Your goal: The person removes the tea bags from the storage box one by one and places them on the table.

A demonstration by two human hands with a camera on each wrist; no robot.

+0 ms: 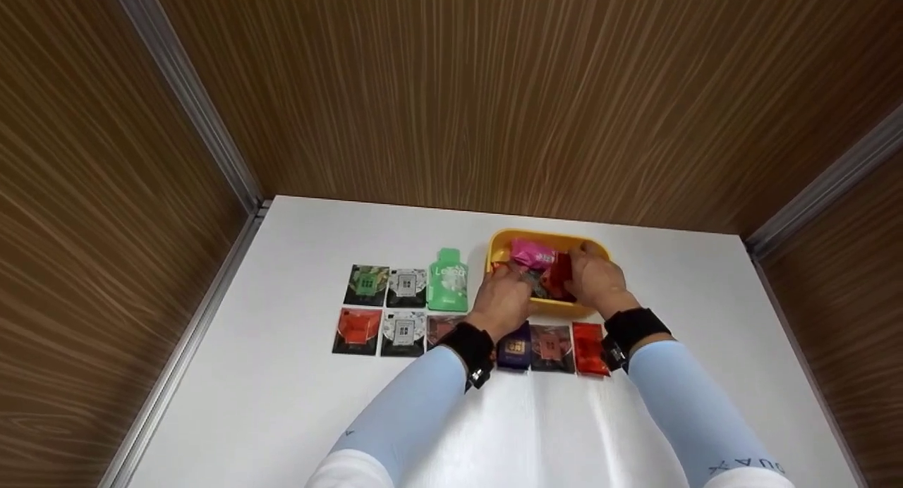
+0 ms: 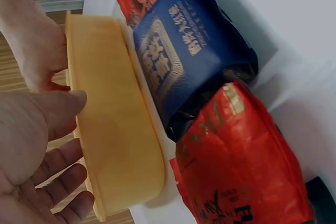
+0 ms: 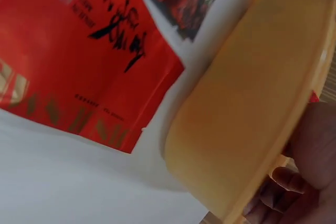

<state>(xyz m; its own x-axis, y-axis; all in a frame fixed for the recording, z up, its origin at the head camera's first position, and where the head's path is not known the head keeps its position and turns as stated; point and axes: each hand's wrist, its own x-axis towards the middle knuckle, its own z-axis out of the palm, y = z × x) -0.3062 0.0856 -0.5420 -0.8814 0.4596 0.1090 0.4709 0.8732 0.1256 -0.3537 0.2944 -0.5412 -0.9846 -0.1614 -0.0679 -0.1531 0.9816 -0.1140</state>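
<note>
Hands both reached into the yellow tub (image 1: pixel 547 306) at the far centre of the white table (image 1: pixel 282 403). Left hand (image 1: pixel 502 299) lay over the tub's near-left part; the left wrist view showed its fingers (image 2: pixel 63 182) loosely spread beside the tub wall, holding nothing that I could see. Right hand (image 1: pixel 596 280) sat over the tub's right side, fingers down among the packets; whether it gripped one I could not tell, as the right wrist view showed only fingertips (image 3: pixel 286 182) at the rim.

Tub contents: a pink packet (image 1: pixel 532 254) on top, a red packet (image 1: pixel 559 275) beside the right hand, others hidden.

Packets lay flat in rows on the table, label up, presumably so each could be read: two dark sachets and a green spouted pouch (image 1: pixel 448 280) left of the tub; nearer, a front row including a blue packet (image 1: pixel 515 348) and a red sachet (image 1: pixel 590 348), just in front of the tub wall.
</note>
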